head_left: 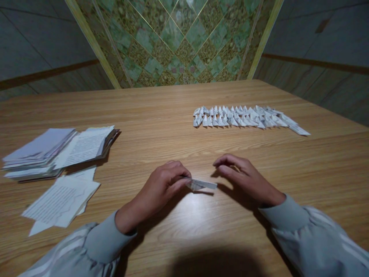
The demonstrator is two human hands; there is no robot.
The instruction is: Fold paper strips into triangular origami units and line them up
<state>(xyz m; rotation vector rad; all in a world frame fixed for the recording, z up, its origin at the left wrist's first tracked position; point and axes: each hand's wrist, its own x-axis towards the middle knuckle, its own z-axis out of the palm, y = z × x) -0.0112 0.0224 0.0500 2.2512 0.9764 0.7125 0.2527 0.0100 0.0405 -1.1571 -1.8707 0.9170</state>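
Note:
Just above the tabletop, my left hand (164, 184) pinches a small folded strip of printed paper (203, 185) between thumb and fingers. The strip's free end points right, and its other end is hidden behind my fingers. Right of it, apart from the paper, is my right hand (245, 177). Its fingers are bent, with a gap between thumb and forefinger and nothing visible between them.
A wooden table (161, 130) carries two rows of folded paper pieces (230, 117) at the back right. On the left lie stacks of paper (43, 146) and several loose printed sheets (62, 198). Tiled walls (184, 42) stand beyond the table.

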